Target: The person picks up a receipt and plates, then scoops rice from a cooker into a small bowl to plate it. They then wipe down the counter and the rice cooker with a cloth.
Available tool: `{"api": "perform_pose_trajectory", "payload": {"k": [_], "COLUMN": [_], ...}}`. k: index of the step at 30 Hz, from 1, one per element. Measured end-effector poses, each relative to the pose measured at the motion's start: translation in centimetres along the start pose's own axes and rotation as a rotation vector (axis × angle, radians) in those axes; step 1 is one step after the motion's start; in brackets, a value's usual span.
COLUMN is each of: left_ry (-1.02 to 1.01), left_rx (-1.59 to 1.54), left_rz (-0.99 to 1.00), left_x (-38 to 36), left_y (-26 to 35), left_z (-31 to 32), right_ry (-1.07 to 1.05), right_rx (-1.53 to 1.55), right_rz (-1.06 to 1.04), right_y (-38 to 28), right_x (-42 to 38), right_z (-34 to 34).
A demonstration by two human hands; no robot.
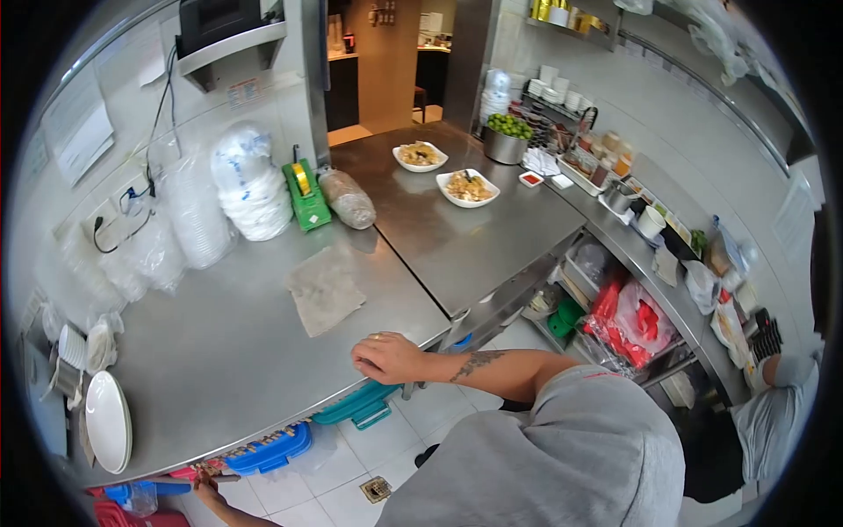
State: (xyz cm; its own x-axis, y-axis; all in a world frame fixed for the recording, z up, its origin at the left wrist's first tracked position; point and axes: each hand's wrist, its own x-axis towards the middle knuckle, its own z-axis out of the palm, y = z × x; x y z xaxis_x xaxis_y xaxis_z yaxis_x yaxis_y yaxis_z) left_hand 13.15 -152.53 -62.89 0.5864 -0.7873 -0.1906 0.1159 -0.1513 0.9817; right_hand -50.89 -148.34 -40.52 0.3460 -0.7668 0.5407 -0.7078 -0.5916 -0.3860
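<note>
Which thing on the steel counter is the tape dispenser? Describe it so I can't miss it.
Start at the steel counter along the left wall and follow it to the far corner. Between the stacked white lids and a clear-wrapped bundle stands the tape dispenser. It is the only bright green thing there, holding a yellow roll.

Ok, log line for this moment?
right hand: resting on counter edge | left hand: low, by blue bin | cloth: flat on counter
</note>
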Motion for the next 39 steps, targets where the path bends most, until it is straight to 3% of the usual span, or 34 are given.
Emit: {"api": "perform_pose_trajectory", "payload": {"k": [4, 6, 10, 11, 12, 13, 14, 15, 16, 17, 18, 19, 21, 27, 31, 39], "left_ry": [0.164, 0.121, 0.173, 0.079, -0.012, -0.01, 0.125, 0.239, -0.026, -0.027, 0.016, 0.067, -0.06, 0.109, 0.064, 0.096], "left_rx": [0.152, 0.171, -0.179, -0.171, -0.055, 0.33, -0.245, -0.325, -0.029, -0.132, -0.455, -0.618, -0.779, -0.594, -0.809, -1.086], "left_rz": [0.019, 0.044, -0.07, -0.057, 0.032, 0.193, -0.027, -0.097, 0.02, 0.135, -0.135, -0.204, -0.189, -0.319, -0.342, -0.374], "left_x": [-0.3, -2.2, -6.9, -8.7, -11.3, -13.2, -15.0, -16.8, -14.6, -17.4, -18.2, -18.5, -18.4, -16.0, -14.7, -11.9], "left_y": [-0.3, -0.8, -5.4, -7.2, -8.8, -10.4, -11.1, -10.6, -15.5, -13.6, -11.8, -11.2, -10.5, -8.5, -6.6, -6.0], "left_z": [-0.6, -0.9, -0.5, -0.5, -0.1, 0.9, 3.4, 5.7, 3.6, 6.2, 7.9, 9.2, 10.3, 14.9, 17.3, 16.3], "right_ry": [-0.008, 0.007, 0.048, 0.028, -0.004, -0.048, 0.0, 0.103, 0.025, -0.001, -0.041, 0.011, -0.038, -0.036, -0.033, -0.048], "right_rx": [0.026, 0.041, -0.032, -0.044, 0.002, 0.061, 0.082, 0.115, 0.117, 0.086, 0.065, 0.073, 0.046, 0.024, -0.024, -0.012], "right_rz": [0.02, 0.023, 0.002, -0.013, 0.02, 0.049, 0.01, -0.001, 0.008, 0.027, 0.061, 0.043, 0.094, 0.128, 0.113, 0.123], "right_y": [0.2, 0.1, 0.8, 0.9, 1.0, 1.3, 1.7, 1.8, 1.6, 1.0, 0.4, -0.2, -1.1, -2.4, -2.5, -2.5], "right_x": [0.0, 0.1, -0.3, -0.4, -0.3, -0.2, -0.2, -0.1, 0.3, 0.6, 1.3, 1.5, 1.4, 1.7, 1.7, 1.8], "right_z": [0.2, 0.0, 0.4, 1.1, 1.3, 1.4, 1.6, 2.2, 1.4, 1.2, 1.0, 1.1, 1.0, 1.5, 1.4, 1.5]}}
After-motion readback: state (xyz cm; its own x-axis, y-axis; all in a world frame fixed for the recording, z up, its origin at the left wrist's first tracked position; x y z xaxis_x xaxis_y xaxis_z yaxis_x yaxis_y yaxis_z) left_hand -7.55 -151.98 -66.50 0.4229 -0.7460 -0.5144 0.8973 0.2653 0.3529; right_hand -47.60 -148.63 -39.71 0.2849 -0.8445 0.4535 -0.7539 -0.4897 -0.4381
